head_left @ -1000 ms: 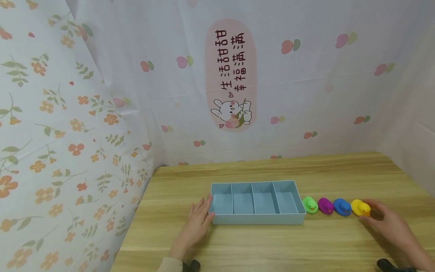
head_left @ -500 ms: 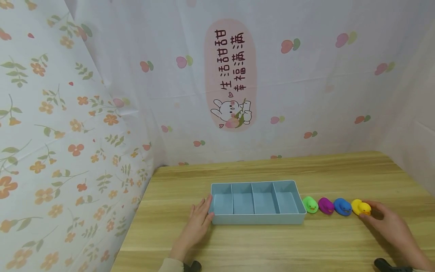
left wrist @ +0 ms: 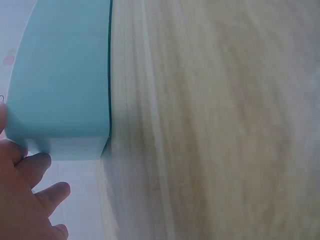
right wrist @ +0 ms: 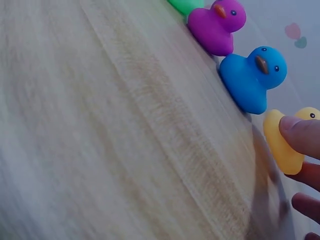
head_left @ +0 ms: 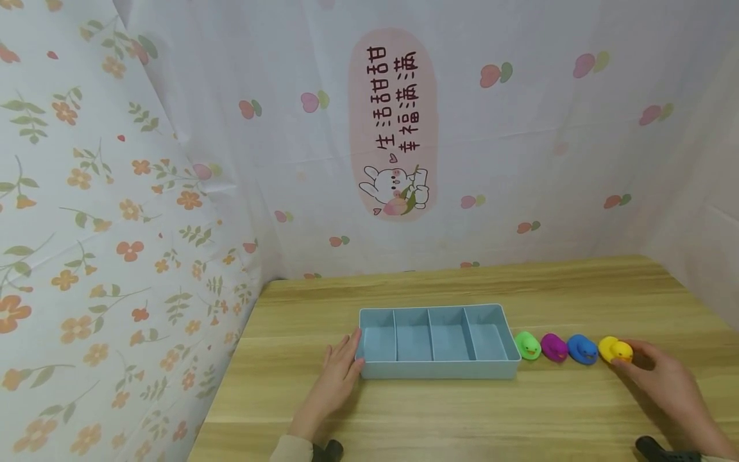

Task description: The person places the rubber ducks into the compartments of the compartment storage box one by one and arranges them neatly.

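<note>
A pale blue box [head_left: 439, 370] with several compartments in a row stands on the wooden table. At its left end, my left hand [head_left: 336, 373] touches the end wall with extended fingers; the left wrist view shows the fingertips [left wrist: 41, 161] against that wall. Right of the box, small rubber ducks stand in a row: green [head_left: 528, 346], purple [head_left: 555, 347], blue [head_left: 583, 350] and yellow. At the row's right end, my right hand [head_left: 664, 382] pinches the yellow rubber duck [head_left: 613, 350] between thumb and fingers. Whether that duck touches the table I cannot tell.
The wooden table [head_left: 439, 417] reaches to a printed cloth [head_left: 288, 128] hung behind it. Another floral cloth [head_left: 133, 276] hangs along the left side. A dark wrist strap part [head_left: 652, 447] shows below my right hand.
My right hand and the yellow rubber duck have shifted very slightly to the right. The left hand, the box and the other ducks stay in place, while the whole view has tilted a little.
</note>
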`<state>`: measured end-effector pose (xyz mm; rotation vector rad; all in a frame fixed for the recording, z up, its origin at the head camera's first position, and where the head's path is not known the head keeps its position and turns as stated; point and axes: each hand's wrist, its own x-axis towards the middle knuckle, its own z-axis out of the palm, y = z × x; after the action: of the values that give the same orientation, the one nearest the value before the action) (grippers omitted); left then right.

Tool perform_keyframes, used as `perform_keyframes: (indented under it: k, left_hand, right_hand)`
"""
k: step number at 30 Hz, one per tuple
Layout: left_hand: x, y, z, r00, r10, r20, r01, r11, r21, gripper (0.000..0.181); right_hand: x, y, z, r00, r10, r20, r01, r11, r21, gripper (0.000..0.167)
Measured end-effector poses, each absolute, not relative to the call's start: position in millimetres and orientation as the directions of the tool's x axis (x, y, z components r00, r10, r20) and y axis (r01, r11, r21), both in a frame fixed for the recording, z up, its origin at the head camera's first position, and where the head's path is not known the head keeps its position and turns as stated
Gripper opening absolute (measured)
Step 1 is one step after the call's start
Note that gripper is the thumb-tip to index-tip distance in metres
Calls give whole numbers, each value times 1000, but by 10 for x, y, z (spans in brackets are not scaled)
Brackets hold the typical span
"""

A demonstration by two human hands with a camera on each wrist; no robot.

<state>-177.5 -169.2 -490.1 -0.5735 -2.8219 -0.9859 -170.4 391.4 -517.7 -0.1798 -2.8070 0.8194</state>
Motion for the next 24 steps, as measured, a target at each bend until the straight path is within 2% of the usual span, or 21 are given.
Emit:
perform_keyframes:
  k: [11,24]
  left_hand:
    - [-1776,-1694,-4932,-921,319,224,390,714,582,53]
    - [-1784,-1711,-4919,-923,320,211,382,723,575,54]
  right_hand:
    - [-1692,3880,-5050,-969,215,118,107,803,-586,65]
    - [-1652,3841,-4871,-961,211,178,64,798,-600,62]
